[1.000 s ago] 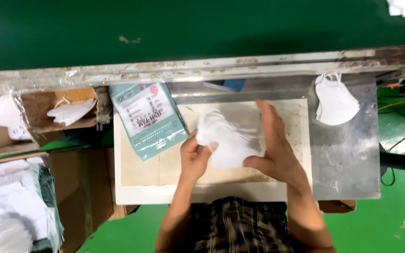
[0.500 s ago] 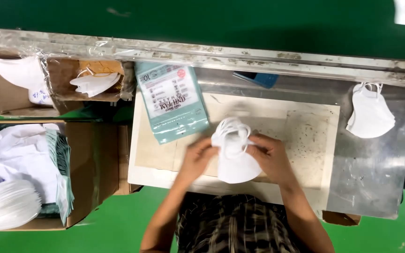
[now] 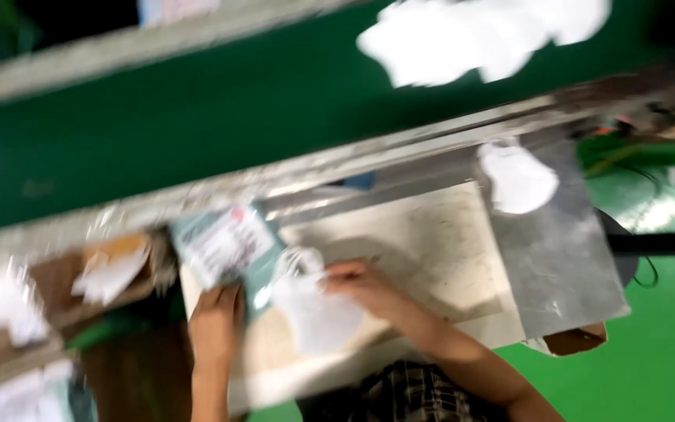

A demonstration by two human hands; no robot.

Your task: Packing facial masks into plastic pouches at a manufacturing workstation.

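On the pale board, right hand gripping white masks, left hand on teal packet, grip unclear.

Both forearms are bare to the picture's edge, with no sleeves, gloves, rings or watch visible. Below the counter, a dark plaid garment with pale lines covers the lap.

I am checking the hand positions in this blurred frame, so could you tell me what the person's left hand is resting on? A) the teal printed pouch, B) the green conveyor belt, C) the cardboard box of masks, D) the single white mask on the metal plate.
A: the left hand lies on the lower edge of the teal printed pouch, while the right hand holds the white mask beside it.
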